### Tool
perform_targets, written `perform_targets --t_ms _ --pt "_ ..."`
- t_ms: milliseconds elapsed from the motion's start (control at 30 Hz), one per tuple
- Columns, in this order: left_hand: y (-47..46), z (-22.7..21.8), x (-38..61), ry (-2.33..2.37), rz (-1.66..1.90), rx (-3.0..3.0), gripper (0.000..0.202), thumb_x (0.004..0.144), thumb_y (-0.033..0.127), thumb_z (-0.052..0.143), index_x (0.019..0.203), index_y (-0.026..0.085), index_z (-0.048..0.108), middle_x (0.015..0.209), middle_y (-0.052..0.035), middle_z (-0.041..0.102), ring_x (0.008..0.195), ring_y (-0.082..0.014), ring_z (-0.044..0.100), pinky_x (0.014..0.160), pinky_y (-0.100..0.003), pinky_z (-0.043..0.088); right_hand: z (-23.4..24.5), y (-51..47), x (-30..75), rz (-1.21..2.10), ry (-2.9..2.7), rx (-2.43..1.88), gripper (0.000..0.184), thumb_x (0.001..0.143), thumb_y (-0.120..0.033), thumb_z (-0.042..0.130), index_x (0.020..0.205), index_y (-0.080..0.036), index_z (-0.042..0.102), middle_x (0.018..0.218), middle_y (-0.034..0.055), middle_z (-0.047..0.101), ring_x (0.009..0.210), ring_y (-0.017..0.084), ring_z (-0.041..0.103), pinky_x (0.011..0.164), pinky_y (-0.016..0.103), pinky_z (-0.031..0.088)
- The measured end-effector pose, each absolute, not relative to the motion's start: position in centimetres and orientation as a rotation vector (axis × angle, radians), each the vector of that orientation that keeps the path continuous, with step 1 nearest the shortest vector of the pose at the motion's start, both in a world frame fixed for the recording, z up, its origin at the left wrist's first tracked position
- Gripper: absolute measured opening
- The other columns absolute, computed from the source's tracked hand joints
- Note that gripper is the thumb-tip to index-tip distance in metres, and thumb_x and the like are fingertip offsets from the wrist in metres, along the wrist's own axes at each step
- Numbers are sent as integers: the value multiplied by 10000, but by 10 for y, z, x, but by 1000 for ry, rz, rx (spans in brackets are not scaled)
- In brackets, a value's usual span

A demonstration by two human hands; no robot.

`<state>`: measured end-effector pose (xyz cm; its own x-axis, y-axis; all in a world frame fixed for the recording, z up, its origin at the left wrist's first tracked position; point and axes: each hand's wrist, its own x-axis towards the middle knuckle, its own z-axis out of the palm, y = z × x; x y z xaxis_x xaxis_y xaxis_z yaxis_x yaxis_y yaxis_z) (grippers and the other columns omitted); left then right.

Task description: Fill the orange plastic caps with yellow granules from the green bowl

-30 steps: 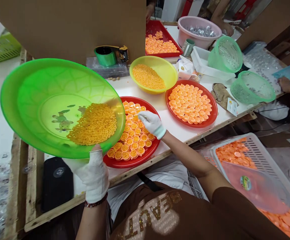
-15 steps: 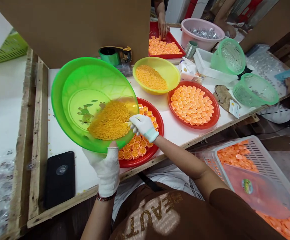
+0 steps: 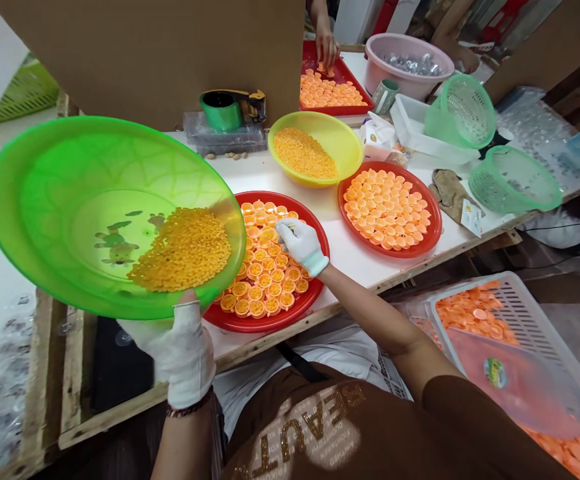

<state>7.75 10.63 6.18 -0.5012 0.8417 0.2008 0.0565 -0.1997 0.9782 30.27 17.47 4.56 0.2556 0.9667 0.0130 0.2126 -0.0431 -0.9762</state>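
My left hand (image 3: 183,350), in a white glove, grips the near rim of a large green plastic bowl (image 3: 70,193) and holds it tilted above the table. A heap of small yellow discs (image 3: 183,250) lies in the bowl's lower right side. My right hand (image 3: 300,245), also gloved, hovers with fingers curled over a red round tray (image 3: 315,230) filled with orange caps (image 3: 265,273), many with yellow centres. Whether its fingers pinch a disc I cannot make out.
A yellow bowl of discs (image 3: 340,143), a second red tray of orange caps (image 3: 433,217), two green mesh baskets (image 3: 515,180), a pink basin (image 3: 395,83) and a tape dispenser (image 3: 230,107) stand beyond. A crate of orange caps (image 3: 510,293) sits low right. Another person's hand (image 3: 326,47) reaches a far red tray.
The green bowl swung right toward the tray, then back left and nearer the camera. My right hand went to the bowl's edge and returned over the tray's caps.
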Motion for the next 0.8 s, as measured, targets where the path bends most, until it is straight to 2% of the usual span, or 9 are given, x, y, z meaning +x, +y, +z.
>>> perform_targets --t_ms 100,200,300,367,433,567,633,733,800 --pt "107 62 77 1462 1776 1034 758 725 251 847 1405 290 515 1589 -77 477 1436 -262 507 1245 -505 387 40 173 302 839 -1225 -1476 132 932 -330 625 870 -238 697 752 -22 646 754 134 617 754 238 508" --pt "109 56 78 1446 1801 1075 812 703 256 848 1438 252 505 1595 -100 469 1444 -268 498 1250 -504 379 42 173 304 949 -1047 -1499 122 921 -349 648 883 -237 681 730 -23 631 677 122 588 658 224 494" --pt "112 48 82 1457 1813 1089 900 666 279 859 1477 181 480 1582 -142 478 1432 -284 508 1249 -471 380 48 177 306 1002 -967 -1512 216 954 -428 605 902 -221 645 704 -22 614 554 98 522 514 212 430" --pt "112 43 87 1456 1782 1072 944 675 287 862 1509 170 436 1579 -158 478 1414 -277 527 1230 -455 406 51 180 306 1030 -951 -1504 259 965 -462 586 910 -214 638 708 -17 619 528 89 507 479 207 404" --pt "111 41 93 1428 1751 1069 944 699 289 861 1522 173 411 1574 -170 479 1402 -273 537 1215 -456 421 53 181 302 1020 -976 -1493 249 967 -450 588 901 -217 646 711 -20 620 541 86 517 496 203 414" --pt "109 45 104 1373 1708 1139 845 727 292 857 1469 165 473 1562 -183 478 1408 -298 523 1215 -462 408 52 180 289 917 -1236 -1432 127 948 -299 617 862 -226 674 721 -31 631 664 90 590 629 189 479" --pt "108 48 108 1372 1685 1154 803 741 283 852 1448 158 492 1561 -181 472 1410 -307 515 1216 -457 407 50 179 283 1009 -1244 -1436 147 954 -277 594 840 -214 660 699 -33 635 599 84 581 563 189 467" --pt "108 50 109 1372 1685 1149 774 757 272 841 1441 168 493 1545 -160 496 1416 -298 510 1227 -465 397 48 180 282 1266 -994 -1428 185 965 -294 569 823 -192 628 661 -30 624 462 76 522 398 195 388" --pt "109 48 107 1373 1693 1148 785 764 274 832 1457 178 476 1540 -149 507 1416 -287 513 1234 -472 389 47 184 287 1407 -790 -1362 162 958 -290 590 847 -179 629 642 -32 611 451 71 512 366 182 363"
